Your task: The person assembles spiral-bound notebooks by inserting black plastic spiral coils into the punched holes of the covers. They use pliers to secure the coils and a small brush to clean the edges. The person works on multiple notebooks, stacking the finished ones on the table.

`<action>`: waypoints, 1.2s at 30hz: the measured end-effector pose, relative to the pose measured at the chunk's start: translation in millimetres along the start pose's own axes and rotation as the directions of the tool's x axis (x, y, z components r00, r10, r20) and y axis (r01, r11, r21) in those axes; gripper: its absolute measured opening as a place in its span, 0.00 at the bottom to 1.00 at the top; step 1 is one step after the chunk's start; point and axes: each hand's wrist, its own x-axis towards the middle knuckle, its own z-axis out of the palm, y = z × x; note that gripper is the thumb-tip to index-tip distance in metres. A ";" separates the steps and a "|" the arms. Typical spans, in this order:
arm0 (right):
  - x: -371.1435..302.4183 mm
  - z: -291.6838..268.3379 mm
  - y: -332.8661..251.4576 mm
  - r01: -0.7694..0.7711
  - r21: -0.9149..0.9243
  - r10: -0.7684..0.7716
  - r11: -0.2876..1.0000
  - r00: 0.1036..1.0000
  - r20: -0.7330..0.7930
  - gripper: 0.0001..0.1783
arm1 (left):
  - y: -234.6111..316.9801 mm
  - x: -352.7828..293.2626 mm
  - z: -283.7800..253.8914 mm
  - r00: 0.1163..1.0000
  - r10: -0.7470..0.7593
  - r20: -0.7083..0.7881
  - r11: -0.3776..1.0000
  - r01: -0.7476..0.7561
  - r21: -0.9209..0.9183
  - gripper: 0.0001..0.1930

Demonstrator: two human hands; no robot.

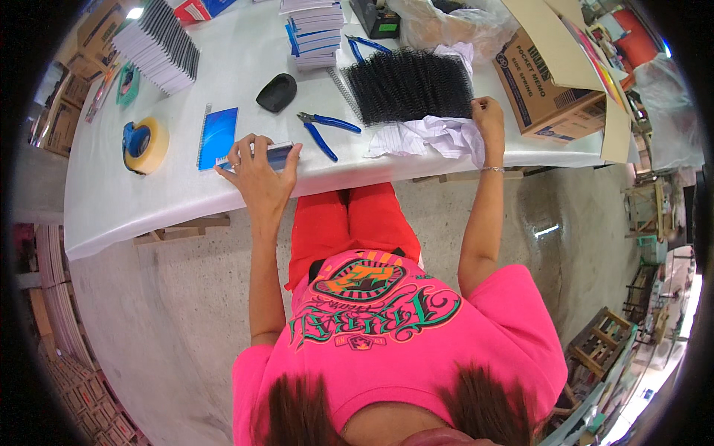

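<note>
I count my two hands; two pliers; two booklet stacks; one black coil bundle; one tape roll.

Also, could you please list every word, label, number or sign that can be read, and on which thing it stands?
I do not copy wording, only its place.
Open cardboard box: dark printed words on its side, readable.
Pink shirt: large ornate lettering on the front, partly readable.
Black object: green label, too small to read.
Cartons at far left: print too blurred.
Blue notebook: any lettering too small.
</note>
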 end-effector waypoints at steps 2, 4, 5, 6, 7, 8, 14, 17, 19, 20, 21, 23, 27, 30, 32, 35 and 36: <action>-2.0 1.1 0.2 -0.003 -0.041 -0.001 0.999 0.996 -0.086 0.10 | -1.7 0.4 -0.7 1.000 0.011 -0.011 1.000 -0.011 0.000 0.23; -2.5 -1.4 -3.0 -0.023 0.010 0.024 1.000 0.988 -0.150 0.09 | -2.4 2.4 0.0 1.000 -0.009 0.010 1.000 0.009 -0.017 0.22; -2.7 -3.9 -6.6 -0.032 0.036 0.038 0.999 0.983 -0.181 0.08 | -2.6 2.8 0.1 1.000 -0.019 0.020 0.999 0.020 -0.025 0.22; -3.5 -6.2 -10.0 -0.034 0.075 0.049 0.997 0.978 -0.202 0.08 | -2.0 3.0 -1.0 1.000 -0.019 0.017 1.000 0.019 -0.024 0.22; -5.9 -10.1 -19.1 -0.034 0.115 0.059 0.993 0.973 -0.222 0.08 | -0.7 2.7 -2.9 1.000 -0.019 0.014 1.000 0.020 -0.021 0.21; -6.9 -12.2 -26.0 -0.034 0.155 0.071 0.987 0.968 -0.240 0.08 | 0.4 2.1 -3.8 1.000 -0.020 0.011 1.000 0.021 -0.018 0.21; 1.4 -11.1 -25.6 0.058 0.653 0.096 0.755 0.976 -0.198 0.10 | 1.3 -1.3 5.0 0.999 0.005 -0.048 0.997 -0.009 -0.071 0.21; -7.4 -16.8 -57.1 -0.103 0.979 0.032 0.174 0.995 0.099 0.13 | 0.1 -0.3 6.1 0.999 0.005 -0.050 0.999 -0.007 -0.048 0.21; -16.7 -24.3 -88.0 -0.173 0.985 -0.046 -0.011 0.984 0.172 0.13 | -2.8 0.5 8.2 0.999 -0.003 -0.033 0.999 0.001 -0.051 0.21; -23.5 -28.5 -108.9 -0.191 0.981 -0.086 -0.021 0.978 0.189 0.14 | -2.9 0.8 8.7 0.999 -0.001 -0.040 0.998 -0.001 -0.055 0.21; -32.5 -32.8 -134.8 -0.211 0.977 -0.126 -0.032 0.971 0.205 0.14 | -2.5 0.8 8.5 0.999 0.000 -0.047 0.998 -0.003 -0.058 0.21; -50.4 -33.0 -169.8 -0.229 0.969 -0.282 0.090 0.928 0.245 0.13 | -1.6 1.4 8.5 0.998 0.009 -0.062 0.998 -0.013 -0.063 0.21; -89.5 -3.8 -214.1 -0.129 0.825 -0.551 0.551 0.686 0.475 0.11 | -0.7 2.3 8.9 0.997 0.016 -0.073 0.997 -0.021 -0.074 0.21; -114.7 23.3 -232.2 -0.034 0.780 -0.589 0.625 0.635 0.500 0.12 | -2.4 3.2 8.1 0.998 0.023 -0.058 0.993 -0.029 -0.116 0.21; -119.8 28.9 -239.4 0.033 0.774 -0.623 0.633 0.615 0.483 0.11 | -5.2 1.9 7.8 0.999 0.023 -0.050 0.992 -0.029 -0.125 0.20; -121.9 31.8 -245.9 0.116 0.763 -0.649 0.636 0.615 0.447 0.10 | -5.3 1.1 7.8 0.998 0.028 -0.050 0.992 -0.034 -0.119 0.20; -123.1 34.9 -245.7 0.125 0.771 -0.655 0.624 0.623 0.429 0.09 | -5.6 0.9 6.8 0.998 0.032 -0.053 0.992 -0.038 -0.121 0.20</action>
